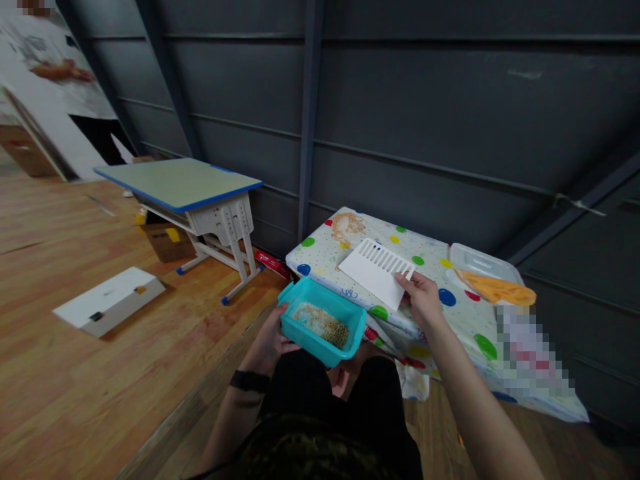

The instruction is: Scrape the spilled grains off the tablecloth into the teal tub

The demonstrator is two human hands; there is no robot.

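My left hand [271, 341] grips the near-left side of a teal plastic tub [345, 347], held just off the table's near edge; grains and green beans lie inside it. My right hand [423, 299] pinches the corner of a white comb-edged scraper [374, 271], which lies over the table with the polka-dot cloth [465, 320]. A patch of loose grains [347, 227] sits on the cloth at the far left corner.
A clear lid [480, 261] and an orange cloth [500, 291] lie at the table's far right. A blue-edged desk [180, 181] stands to the left, a cardboard box [167, 241] under it, a white flat box [107, 300] on the wood floor. Another person stands far left.
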